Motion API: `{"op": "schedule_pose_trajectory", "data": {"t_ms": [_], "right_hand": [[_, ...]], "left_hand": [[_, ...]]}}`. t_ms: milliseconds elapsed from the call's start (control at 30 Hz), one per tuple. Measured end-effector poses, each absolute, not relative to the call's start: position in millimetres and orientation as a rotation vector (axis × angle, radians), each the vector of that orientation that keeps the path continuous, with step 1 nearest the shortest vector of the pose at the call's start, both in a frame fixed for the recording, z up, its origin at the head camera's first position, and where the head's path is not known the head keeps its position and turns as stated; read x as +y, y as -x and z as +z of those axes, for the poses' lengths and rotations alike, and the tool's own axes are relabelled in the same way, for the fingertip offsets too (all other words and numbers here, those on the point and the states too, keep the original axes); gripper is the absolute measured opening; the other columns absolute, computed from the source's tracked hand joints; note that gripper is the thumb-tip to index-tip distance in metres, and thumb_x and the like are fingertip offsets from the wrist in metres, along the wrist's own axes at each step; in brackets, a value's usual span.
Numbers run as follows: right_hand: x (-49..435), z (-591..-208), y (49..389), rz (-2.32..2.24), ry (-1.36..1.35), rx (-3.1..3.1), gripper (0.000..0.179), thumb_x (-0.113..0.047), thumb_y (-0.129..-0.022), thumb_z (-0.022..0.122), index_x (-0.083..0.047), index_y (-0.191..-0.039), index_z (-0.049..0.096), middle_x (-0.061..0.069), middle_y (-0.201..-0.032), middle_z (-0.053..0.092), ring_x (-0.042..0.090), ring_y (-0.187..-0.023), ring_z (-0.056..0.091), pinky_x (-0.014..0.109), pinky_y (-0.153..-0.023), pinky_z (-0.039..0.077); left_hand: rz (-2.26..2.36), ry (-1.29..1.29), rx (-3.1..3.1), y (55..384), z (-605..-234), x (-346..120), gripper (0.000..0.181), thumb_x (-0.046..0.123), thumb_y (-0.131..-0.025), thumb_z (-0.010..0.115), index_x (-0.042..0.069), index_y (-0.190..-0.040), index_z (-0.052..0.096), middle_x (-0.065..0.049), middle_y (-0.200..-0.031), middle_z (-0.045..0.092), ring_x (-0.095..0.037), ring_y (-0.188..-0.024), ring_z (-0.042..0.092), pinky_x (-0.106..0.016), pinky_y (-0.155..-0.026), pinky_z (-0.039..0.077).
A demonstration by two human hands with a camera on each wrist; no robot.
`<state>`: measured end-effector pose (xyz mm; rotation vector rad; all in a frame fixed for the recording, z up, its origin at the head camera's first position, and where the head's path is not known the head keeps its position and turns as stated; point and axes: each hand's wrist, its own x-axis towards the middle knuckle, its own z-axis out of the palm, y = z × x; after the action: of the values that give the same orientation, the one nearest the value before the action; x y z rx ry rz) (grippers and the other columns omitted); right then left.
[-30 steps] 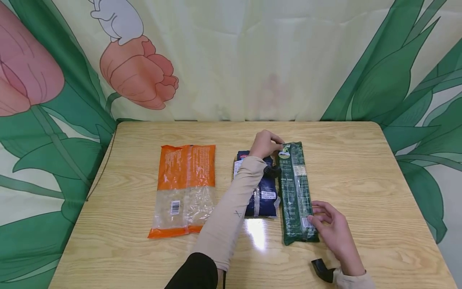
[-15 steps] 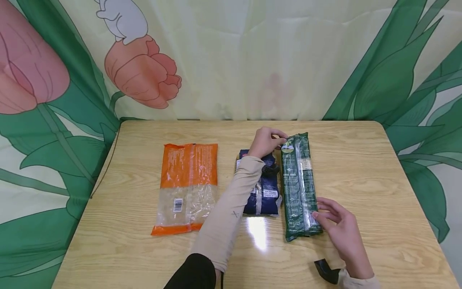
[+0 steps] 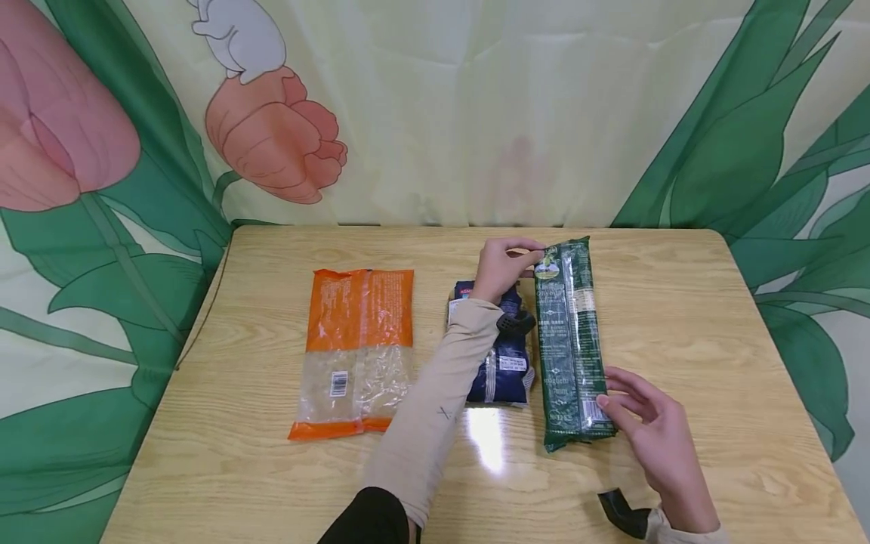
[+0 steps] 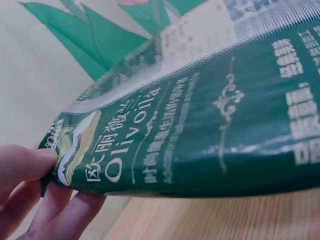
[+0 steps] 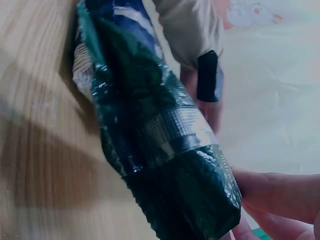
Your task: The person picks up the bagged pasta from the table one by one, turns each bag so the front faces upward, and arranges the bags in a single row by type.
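Observation:
A long green spaghetti packet (image 3: 571,347) is held at both ends, tilted with its far end raised off the table. My left hand (image 3: 504,266) pinches its far left corner; in the left wrist view the thumb (image 4: 30,162) presses on the printed logo and the fingers lie beneath. On the near right edge, my right hand (image 3: 649,423) grips the packet with thumb and fingers. The right wrist view shows the packet's sealed near end (image 5: 170,200) close to that thumb. Just left of it lies a dark blue packet (image 3: 499,378), partly hidden behind my left wrist.
An orange and clear bag (image 3: 360,310) with a barcode lies flat on the left of the wooden table (image 3: 258,468). Behind the table's far edge hangs a curtain (image 3: 421,113) printed with flowers and leaves. My left forearm crosses between the orange bag and the blue packet.
Both hands have shifted the green spaghetti packet slightly right, and its far end has risen. The blue packet and orange bag stay in place; the head view has drifted slightly.

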<state>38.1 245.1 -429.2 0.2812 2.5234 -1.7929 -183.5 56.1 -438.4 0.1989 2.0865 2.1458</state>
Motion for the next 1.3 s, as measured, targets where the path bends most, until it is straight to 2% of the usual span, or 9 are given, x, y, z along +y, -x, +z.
{"op": "schedule_pose_trajectory", "data": {"t_ms": [167,367,467,567,667,833,967,1133,1300], "right_hand": [[244.3,-425.7,-39.9,-1.714,-0.288,2.592,0.044,-0.006,-0.093,0.069,0.002,-0.134,0.057,-0.023,-0.108,0.063,-0.003,-0.093,0.064,0.016,-0.071,0.056],[245.8,-425.7,-39.4,-1.791,-0.252,2.553,0.043,-0.003,-0.092,0.069,0.004,-0.133,0.057,-0.022,-0.109,0.065,-0.002,-0.093,0.065,0.015,-0.072,0.056],[247.4,-425.8,-39.9,-1.871,-0.235,2.492,0.044,-0.001,-0.091,0.069,0.004,-0.133,0.058,-0.02,-0.11,0.067,-0.001,-0.093,0.065,0.015,-0.072,0.056],[248.3,-426.0,-39.2,-1.944,-0.214,2.436,0.044,0.001,-0.09,0.07,0.005,-0.132,0.058,-0.016,-0.11,0.067,0.0,-0.093,0.065,0.016,-0.071,0.057],[249.3,-425.3,-37.7,-1.967,-0.206,2.424,0.042,0.001,-0.09,0.069,0.004,-0.131,0.058,-0.015,-0.111,0.067,0.0,-0.093,0.064,0.016,-0.071,0.057],[252.3,-427.4,-38.2,-2.068,-0.226,2.346,0.04,0.004,-0.091,0.068,0.003,-0.13,0.059,-0.013,-0.109,0.068,0.001,-0.092,0.065,0.016,-0.073,0.057],[252.7,-429.3,-40.0,-2.085,-0.266,2.333,0.044,0.005,-0.091,0.066,0.0,-0.133,0.057,-0.012,-0.108,0.068,0.0,-0.091,0.064,0.015,-0.074,0.056],[250.1,-430.5,-40.4,-1.978,-0.313,2.461,0.051,0.003,-0.093,0.066,-0.005,-0.141,0.053,-0.014,-0.104,0.069,0.0,-0.09,0.066,0.016,-0.07,0.057],[243.1,-429.6,-37.9,-1.777,-0.251,2.618,0.048,-0.004,-0.097,0.062,-0.007,-0.144,0.051,-0.018,-0.105,0.066,-0.002,-0.094,0.064,0.017,-0.072,0.057]], "left_hand": [[2.21,-0.123,1.957,181.3,-438.6,57.1,0.015,0.006,-0.092,0.07,0.0,-0.105,0.075,-0.01,-0.114,0.068,-0.017,-0.09,0.071,-0.03,-0.074,0.062],[2.222,-0.145,1.773,183.9,-436.4,50.8,0.025,0.006,-0.096,0.064,-0.005,-0.119,0.067,-0.022,-0.116,0.067,-0.011,-0.09,0.066,-0.042,-0.091,0.058],[2.228,-0.168,1.686,185.1,-436.5,49.3,0.032,0.006,-0.098,0.062,-0.006,-0.128,0.061,-0.026,-0.125,0.063,-0.012,-0.095,0.065,-0.041,-0.094,0.057],[2.258,-0.162,1.583,184.5,-436.6,49.3,0.039,0.005,-0.098,0.061,-0.001,-0.136,0.056,-0.025,-0.135,0.057,-0.014,-0.099,0.064,-0.035,-0.086,0.058],[2.281,-0.165,1.523,182.8,-436.6,50.4,0.046,0.003,-0.097,0.062,0.009,-0.142,0.053,-0.018,-0.142,0.051,-0.015,-0.095,0.064,-0.031,-0.074,0.058],[2.28,-0.2,1.609,178.9,-438.0,52.1,0.055,0.002,-0.093,0.067,0.019,-0.143,0.053,-0.009,-0.142,0.052,-0.018,-0.092,0.068,-0.03,-0.067,0.059],[2.311,-0.197,1.646,177.2,-437.1,51.0,0.052,0.001,-0.089,0.071,0.016,-0.138,0.058,-0.006,-0.131,0.057,-0.016,-0.085,0.067,-0.03,-0.064,0.058],[2.375,-0.159,1.661,172.8,-432.9,53.5,0.046,0.0,-0.088,0.073,0.005,-0.132,0.059,-0.004,-0.12,0.063,-0.014,-0.083,0.065,-0.029,-0.057,0.054],[2.441,-0.077,1.673,168.3,-426.2,55.1,0.037,0.002,-0.088,0.073,0.005,-0.124,0.064,-0.003,-0.111,0.066,-0.011,-0.077,0.064,-0.026,-0.054,0.052]]}}
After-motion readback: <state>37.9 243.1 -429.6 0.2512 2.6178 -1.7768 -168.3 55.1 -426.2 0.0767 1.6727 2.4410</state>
